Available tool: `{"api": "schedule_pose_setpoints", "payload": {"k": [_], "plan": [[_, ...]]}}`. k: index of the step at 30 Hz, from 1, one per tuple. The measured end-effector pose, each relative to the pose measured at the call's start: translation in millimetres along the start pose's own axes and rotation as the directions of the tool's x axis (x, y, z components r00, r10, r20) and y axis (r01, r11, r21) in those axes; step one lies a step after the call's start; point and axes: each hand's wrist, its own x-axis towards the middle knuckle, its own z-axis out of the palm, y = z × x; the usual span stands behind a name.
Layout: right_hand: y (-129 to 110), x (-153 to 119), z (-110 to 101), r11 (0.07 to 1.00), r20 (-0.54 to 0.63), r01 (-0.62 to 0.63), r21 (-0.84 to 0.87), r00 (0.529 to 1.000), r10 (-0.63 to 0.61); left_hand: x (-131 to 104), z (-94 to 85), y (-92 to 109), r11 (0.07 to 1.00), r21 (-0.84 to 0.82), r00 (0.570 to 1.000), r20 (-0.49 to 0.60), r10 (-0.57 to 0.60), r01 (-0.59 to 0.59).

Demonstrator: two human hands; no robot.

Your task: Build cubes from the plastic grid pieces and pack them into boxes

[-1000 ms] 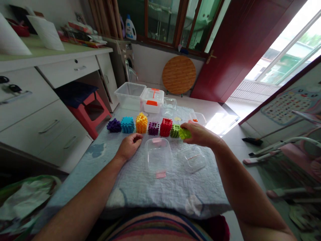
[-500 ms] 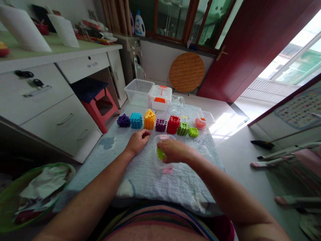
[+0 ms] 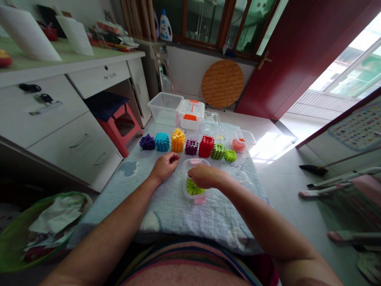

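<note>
My right hand (image 3: 204,176) is over a small clear plastic tub (image 3: 185,186) with pink clips, its fingers bent down and together; what they hold, if anything, is hidden. Lime-green notched building pieces (image 3: 195,187) lie in the tub just below it. Resting on the cloth left of the tub, my left hand (image 3: 164,167) is loosely curled with nothing seen in it. Beyond both hands stands a row of interlocking block stacks: dark purple (image 3: 147,142), blue (image 3: 162,142), yellow (image 3: 177,141), purple (image 3: 191,147), red (image 3: 206,146), green (image 3: 218,151) and lime (image 3: 230,155).
A large clear bin (image 3: 165,109) and a lidded box (image 3: 190,115) with orange latches stand at the table's far edge. A clear container (image 3: 239,145) with pink pieces sits at the far right. A clear lid (image 3: 242,179) lies near my right forearm.
My right hand has shifted slightly away from the lime-green pieces toward the tub's far side, so more of them shows. My left hand stays in place.
</note>
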Motion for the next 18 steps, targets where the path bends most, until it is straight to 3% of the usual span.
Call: {"api": "schedule_pose_setpoints", "payload": {"k": [5, 7, 9, 12, 14, 17, 18], "plan": [[-3, -2, 2, 0.999, 0.025, 0.031, 0.006, 0.999, -0.031, 0, -0.2, 1, 1.000, 0.004, 1.000, -0.003, 0.006, -0.006], [2, -11, -4, 0.999, -0.048, 0.025, 0.037, 0.999, -0.024, 0, -0.2, 1, 1.000, 0.006, 1.000, -0.003, 0.004, -0.004], [14, -27, -11, 0.993, -0.208, 0.028, 0.114, 0.978, -0.004, 0, -0.1, 1, 1.000, 0.006, 1.000, 0.000, 0.001, -0.001], [48, -54, -19, 0.966, -0.420, 0.012, 0.258, 0.902, 0.101, 0, -0.1, 1, 1.000, 0.008, 1.000, 0.004, -0.002, 0.002], [78, -68, -17, 0.945, -0.497, -0.103, 0.310, 0.830, 0.253, 0, -0.3, 1, 1.000, 0.018, 1.000, 0.003, -0.003, 0.003], [121, -77, 0, 0.893, -0.526, -0.288, 0.345, 0.729, 0.438, 1, -0.8, 1, 1.000, 0.030, 1.000, 0.004, 0.006, -0.006], [133, -76, 8, 0.887, -0.508, -0.327, 0.327, 0.730, 0.457, 1, -0.9, 1, 0.999, 0.032, 1.000, 0.006, 0.011, -0.011]]}}
